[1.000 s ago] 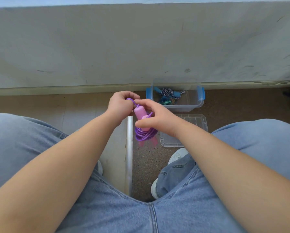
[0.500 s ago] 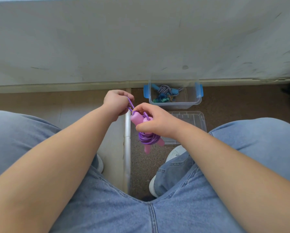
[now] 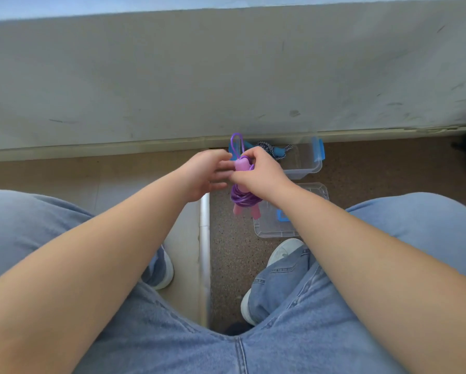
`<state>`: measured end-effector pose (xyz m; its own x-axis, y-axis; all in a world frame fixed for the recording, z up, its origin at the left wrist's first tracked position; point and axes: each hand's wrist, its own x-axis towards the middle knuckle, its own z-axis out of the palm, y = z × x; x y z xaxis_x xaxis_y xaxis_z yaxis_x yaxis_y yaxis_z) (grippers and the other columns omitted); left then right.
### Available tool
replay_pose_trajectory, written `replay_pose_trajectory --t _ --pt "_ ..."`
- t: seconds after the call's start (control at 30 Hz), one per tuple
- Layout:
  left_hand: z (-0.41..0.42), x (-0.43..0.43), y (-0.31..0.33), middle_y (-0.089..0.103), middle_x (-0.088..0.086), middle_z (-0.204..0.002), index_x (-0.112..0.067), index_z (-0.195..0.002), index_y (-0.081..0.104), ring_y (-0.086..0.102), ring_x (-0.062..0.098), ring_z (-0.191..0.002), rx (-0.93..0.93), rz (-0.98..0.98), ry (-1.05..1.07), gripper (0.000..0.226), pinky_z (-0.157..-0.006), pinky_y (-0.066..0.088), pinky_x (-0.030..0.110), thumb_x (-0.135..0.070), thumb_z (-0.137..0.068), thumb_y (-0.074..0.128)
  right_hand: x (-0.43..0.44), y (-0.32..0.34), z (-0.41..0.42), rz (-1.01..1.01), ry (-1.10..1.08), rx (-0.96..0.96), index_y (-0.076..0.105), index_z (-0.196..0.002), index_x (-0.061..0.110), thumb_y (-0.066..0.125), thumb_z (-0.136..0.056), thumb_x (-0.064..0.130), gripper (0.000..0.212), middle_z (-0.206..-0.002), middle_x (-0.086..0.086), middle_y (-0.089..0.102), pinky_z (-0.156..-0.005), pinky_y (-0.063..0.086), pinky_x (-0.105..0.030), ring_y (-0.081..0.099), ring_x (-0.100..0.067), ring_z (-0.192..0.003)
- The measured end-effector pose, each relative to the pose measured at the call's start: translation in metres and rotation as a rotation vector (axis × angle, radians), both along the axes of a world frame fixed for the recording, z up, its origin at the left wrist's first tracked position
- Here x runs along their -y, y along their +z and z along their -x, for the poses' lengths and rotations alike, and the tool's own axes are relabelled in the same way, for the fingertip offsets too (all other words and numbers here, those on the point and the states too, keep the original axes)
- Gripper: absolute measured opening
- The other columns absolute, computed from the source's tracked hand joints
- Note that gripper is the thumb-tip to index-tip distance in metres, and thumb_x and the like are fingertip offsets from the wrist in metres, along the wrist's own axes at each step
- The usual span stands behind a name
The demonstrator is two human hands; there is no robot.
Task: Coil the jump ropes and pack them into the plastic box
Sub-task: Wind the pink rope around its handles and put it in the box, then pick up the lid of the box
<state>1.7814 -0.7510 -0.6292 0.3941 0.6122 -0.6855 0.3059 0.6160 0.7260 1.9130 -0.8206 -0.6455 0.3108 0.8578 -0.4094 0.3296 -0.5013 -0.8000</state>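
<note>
Hands meet at frame centre: my right hand [image 3: 261,174] grips the coiled purple jump rope with pink handles [image 3: 242,197], the hold of my left hand [image 3: 203,174] unclear, just below the clear blue-latched plastic box [image 3: 304,167]; the untucked upper loop [image 3: 236,133] could spring free and unravel the coil.

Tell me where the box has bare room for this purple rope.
The right half of the plastic box is bare, between the blue-handled rope and the blue latch. Its left end is crowded by that rope.

One head-worn wide-angle view, facing forward and steeply down, close over the lap [image 3: 226,352], floor [image 3: 231,255] beyond, wall [image 3: 226,76] at twelve o'clock.
</note>
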Motion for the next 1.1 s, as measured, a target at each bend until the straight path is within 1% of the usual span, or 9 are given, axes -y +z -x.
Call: replay_pose_trajectory --t 0.13,0.23,0.47,0.6,0.67,0.73,0.83,1.0,1.1 --pt "-0.017 -0.016 -0.015 0.071 -0.003 -0.108 -0.025 -0.101 0.057 0.065 0.016 -0.101 -0.105 -0.015 0.012 0.008 -0.095 0.046 0.037 -0.028 -0.098 0.050 -0.026 -0.012 -0.017 0.121 -0.225 -0.119 0.061 -0.100 0.022 0.075 -0.067 0.037 0.038 -0.100 -0.001 0.068 -0.085 0.058 -0.042 0.067 -0.021 -0.094" --pt "-0.026 -0.027 -0.035 0.072 -0.005 -0.110 -0.026 -0.103 0.057 0.062 0.016 -0.104 -0.163 0.015 0.044 0.011 -0.090 0.043 0.036 -0.031 -0.098 0.049 -0.037 -0.031 -0.033 0.163 -0.416 -0.259 0.062 -0.089 0.017 0.072 -0.071 0.032 0.025 -0.098 -0.016 0.073 -0.076 0.061 -0.057 0.073 -0.032 -0.086" --pt "-0.056 -0.049 -0.093 0.063 0.000 -0.102 -0.025 -0.101 0.059 0.062 0.015 -0.094 -0.090 0.095 0.113 0.011 -0.080 0.051 0.036 -0.024 -0.096 0.049 -0.066 -0.070 -0.076 0.135 -0.703 -0.491 0.061 -0.103 0.001 0.062 -0.096 0.031 0.031 -0.078 -0.023 0.074 -0.069 0.061 -0.053 0.075 -0.036 -0.069" --pt "-0.074 -0.061 -0.124 0.059 0.004 -0.108 -0.023 -0.132 0.051 0.058 0.014 -0.094 -0.010 0.095 0.178 0.039 -0.081 0.058 0.041 -0.019 -0.094 0.054 -0.078 -0.107 -0.105 0.141 -0.819 -0.571 0.052 -0.132 0.011 0.057 -0.091 0.054 0.059 -0.115 -0.014 0.071 -0.076 0.059 -0.048 0.071 -0.031 -0.099" --pt "-0.080 -0.061 -0.137 0.060 0.005 -0.113 -0.022 -0.135 0.052 0.060 0.014 -0.098 -0.076 0.067 0.150 0.040 -0.087 0.058 0.041 -0.017 -0.095 0.052 -0.074 -0.126 -0.114 0.213 -0.834 -0.404 0.050 -0.135 0.019 0.057 -0.092 0.051 0.054 -0.121 -0.005 0.063 -0.070 0.062 -0.042 0.065 -0.026 -0.102" --pt "-0.084 -0.056 -0.148 0.061 0.005 -0.113 -0.021 -0.132 0.054 0.061 0.016 -0.101 -0.143 0.055 0.113 0.036 -0.088 0.058 0.040 -0.014 -0.098 0.049 -0.066 -0.141 -0.117 0.278 -0.771 -0.155 0.060 -0.108 0.018 0.051 -0.097 0.040 0.027 -0.107 -0.005 0.069 -0.072 0.063 -0.042 0.066 -0.024 -0.093" --pt "-0.089 -0.042 -0.164 0.062 0.002 -0.103 -0.019 -0.125 0.058 0.060 0.014 -0.087 -0.209 0.081 0.075 0.027 -0.083 0.057 0.037 -0.017 -0.101 0.046 -0.053 -0.160 -0.116 0.395 -0.667 -0.018 0.063 -0.080 0.018 0.047 -0.096 0.030 0.026 -0.087 -0.004 0.077 -0.086 0.060 -0.046 0.069 -0.027 -0.091" --pt "-0.092 -0.019 -0.195 0.061 -0.001 -0.099 -0.021 -0.118 0.058 0.060 0.017 -0.093 -0.351 0.171 -0.043 0.020 -0.091 0.057 0.040 -0.026 -0.103 0.045 -0.024 -0.194 -0.114 0.664 -0.272 0.191 0.064 -0.118 0.006 0.052 -0.095 0.024 0.032 -0.115 -0.010 0.067 -0.072 0.045 -0.030 0.062 -0.028 -0.096" --pt "-0.092 -0.012 -0.218 0.060 -0.002 -0.101 -0.020 -0.125 0.053 0.058 0.018 -0.094 -0.431 0.210 -0.138 0.027 -0.094 0.055 0.042 -0.031 -0.101 0.049 -0.016 -0.214 -0.122 0.687 -0.302 0.241 0.047 -0.142 0.012 0.056 -0.095 0.025 0.050 -0.140 -0.014 0.052 -0.084 0.048 -0.036 0.058 -0.035 -0.120"
